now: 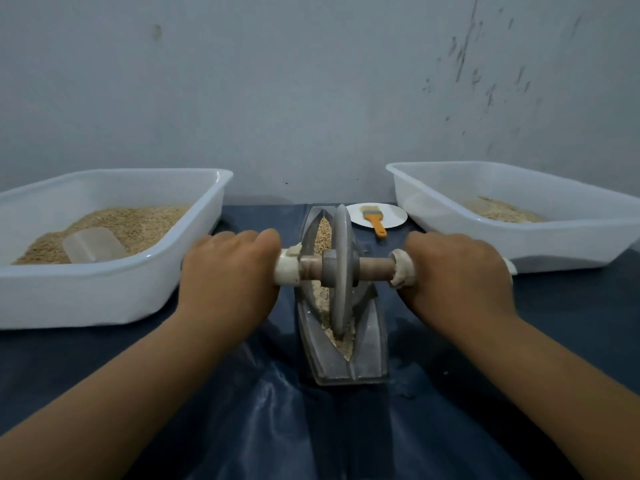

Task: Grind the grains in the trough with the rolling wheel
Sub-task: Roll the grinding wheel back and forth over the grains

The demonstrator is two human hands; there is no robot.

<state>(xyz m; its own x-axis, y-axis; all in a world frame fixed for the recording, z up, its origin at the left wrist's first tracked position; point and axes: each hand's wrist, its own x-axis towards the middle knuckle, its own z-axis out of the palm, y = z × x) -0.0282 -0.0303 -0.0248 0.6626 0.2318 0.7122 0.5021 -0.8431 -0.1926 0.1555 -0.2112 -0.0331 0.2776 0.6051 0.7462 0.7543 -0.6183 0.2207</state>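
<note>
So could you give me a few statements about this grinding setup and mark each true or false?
1. Both hands, left hand and right hand, grip the axle of the wheel. True.
2. The wheel stands in the trough. True.
3. The brush lies in the left tub. False: it rests on the white plate.
4. The right tub holds more grain than the left. False: the left holds more.

Bare forearms — no sleeves, unadorned hands [228, 271].
</note>
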